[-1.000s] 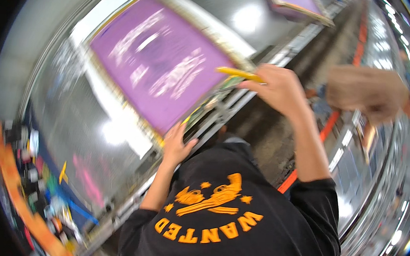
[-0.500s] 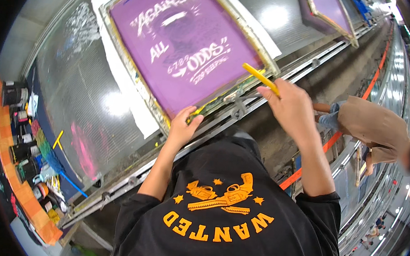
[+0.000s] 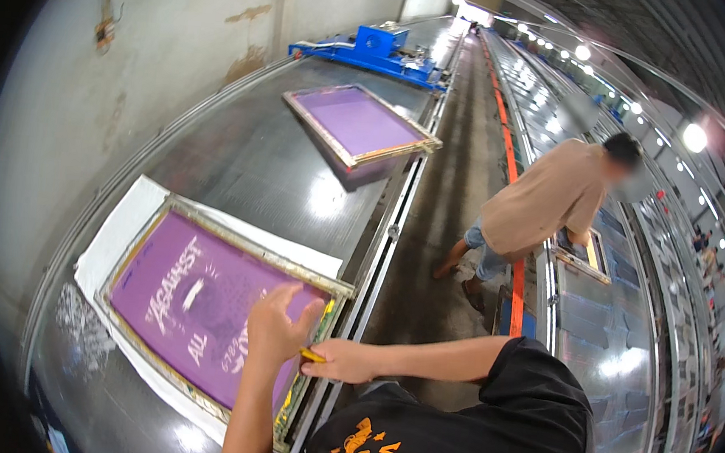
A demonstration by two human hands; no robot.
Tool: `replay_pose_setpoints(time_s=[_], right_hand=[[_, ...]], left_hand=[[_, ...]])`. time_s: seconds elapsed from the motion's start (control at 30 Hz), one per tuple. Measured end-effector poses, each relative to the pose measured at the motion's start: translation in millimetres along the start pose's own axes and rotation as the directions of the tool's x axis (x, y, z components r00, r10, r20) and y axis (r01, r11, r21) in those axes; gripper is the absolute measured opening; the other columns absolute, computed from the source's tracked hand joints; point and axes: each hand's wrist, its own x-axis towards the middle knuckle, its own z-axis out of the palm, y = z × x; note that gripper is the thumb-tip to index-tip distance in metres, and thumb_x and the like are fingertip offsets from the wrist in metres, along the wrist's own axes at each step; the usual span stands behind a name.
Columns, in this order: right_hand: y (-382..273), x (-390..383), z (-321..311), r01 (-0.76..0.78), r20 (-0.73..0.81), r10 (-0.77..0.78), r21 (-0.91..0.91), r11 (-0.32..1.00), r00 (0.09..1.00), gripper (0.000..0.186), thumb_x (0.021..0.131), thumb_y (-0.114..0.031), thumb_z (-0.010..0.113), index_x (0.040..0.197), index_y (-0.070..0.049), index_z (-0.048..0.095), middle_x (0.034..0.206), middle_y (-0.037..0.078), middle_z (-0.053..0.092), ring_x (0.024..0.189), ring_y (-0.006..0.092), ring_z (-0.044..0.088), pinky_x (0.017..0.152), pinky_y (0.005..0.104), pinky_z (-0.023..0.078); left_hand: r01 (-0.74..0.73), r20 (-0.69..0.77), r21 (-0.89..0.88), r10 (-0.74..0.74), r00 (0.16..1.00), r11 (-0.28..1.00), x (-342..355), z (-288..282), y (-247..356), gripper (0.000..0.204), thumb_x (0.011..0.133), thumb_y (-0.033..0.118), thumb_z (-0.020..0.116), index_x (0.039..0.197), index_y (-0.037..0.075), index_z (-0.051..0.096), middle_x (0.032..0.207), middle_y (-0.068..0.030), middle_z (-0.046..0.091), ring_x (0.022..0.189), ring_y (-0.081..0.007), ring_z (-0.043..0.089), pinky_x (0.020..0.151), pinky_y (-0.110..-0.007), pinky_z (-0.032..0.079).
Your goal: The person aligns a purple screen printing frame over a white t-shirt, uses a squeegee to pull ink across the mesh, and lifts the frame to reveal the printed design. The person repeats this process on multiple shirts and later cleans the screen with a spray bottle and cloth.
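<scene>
A framed purple mesh screen (image 3: 153,291) with white hand-style lettering rests on a white sheet (image 3: 300,256) on a long, glossy grey table (image 3: 172,152). My left hand (image 3: 282,327) is raised at the screen's right-hand part, fingers apart and slightly bent; whether they touch the mesh I cannot tell. Just right of it, beside the frame's edge, my right hand (image 3: 342,359) grips a slim yellow tool (image 3: 311,354), most of which is hidden at this angle.
A second purple screen (image 3: 355,119) lies farther up the table, before a blue machine (image 3: 379,49). A floor aisle (image 3: 485,125) with an orange rail separates this table from another, where a co-worker (image 3: 539,206) bends over a frame (image 3: 594,262). A stained wall (image 3: 74,102) borders the left.
The view has swung along the tables. My left hand has moved from the frame's edge over the screen, and my right hand, still holding the yellow tool, has come closer to it.
</scene>
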Motion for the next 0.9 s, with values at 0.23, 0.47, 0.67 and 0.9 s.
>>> replay_pose_setpoints(time_s=[0.23,0.47,0.67,0.9], right_hand=[[4.3,1.7,7.2,0.042,-0.118,-0.029,0.105,0.994,0.993,0.032,0.103,-0.028,0.062,0.1,0.003,0.061,0.075,0.014,0.059,0.069,0.0212,0.056,0.067,0.0388,0.046],[-1.6,-1.5,18.8,-0.009,-0.181,0.024,0.083,0.997,0.983,0.028,0.102,-0.022,0.059,0.095,0.005,0.059,0.072,0.018,0.059,0.065,0.0295,0.056,0.066,0.0446,0.046],[15.8,33.9,25.4,0.054,-0.166,-0.069,-0.092,0.994,0.984,0.026,0.094,-0.022,0.061,0.093,0.005,0.061,0.074,0.021,0.063,0.069,0.0374,0.063,0.069,0.0489,0.049],[-23.4,-5.8,11.3,0.046,-0.257,-0.097,-0.197,0.979,0.962,0.026,0.095,-0.024,0.064,0.095,0.001,0.067,0.078,0.019,0.068,0.075,0.033,0.066,0.07,0.0452,0.05]], left_hand=[[0.317,0.315,-0.135,-0.263,0.912,0.939,13.8,2.5,2.8,0.057,0.088,0.046,0.075,0.116,-0.003,0.072,0.103,-0.0229,0.075,0.095,-0.0334,0.075,0.083,-0.042,0.057],[0.257,0.378,0.03,-0.249,0.892,0.966,12.7,7.2,5.2,0.06,0.087,0.052,0.073,0.114,-0.002,0.073,0.101,-0.0231,0.075,0.091,-0.0339,0.075,0.08,-0.042,0.057],[0.258,0.283,-0.105,-0.22,0.934,0.96,6.0,0.8,-23.6,0.054,0.096,0.05,0.065,0.113,-0.001,0.073,0.097,-0.0163,0.076,0.087,-0.0285,0.074,0.078,-0.042,0.057],[0.348,-0.079,-0.79,-0.647,0.758,0.505,-100.0,29.2,-122.1,0.055,0.111,0.041,0.039,0.144,0.0,0.053,0.144,-0.0144,0.056,0.13,-0.03,0.056,0.106,-0.043,0.049]])
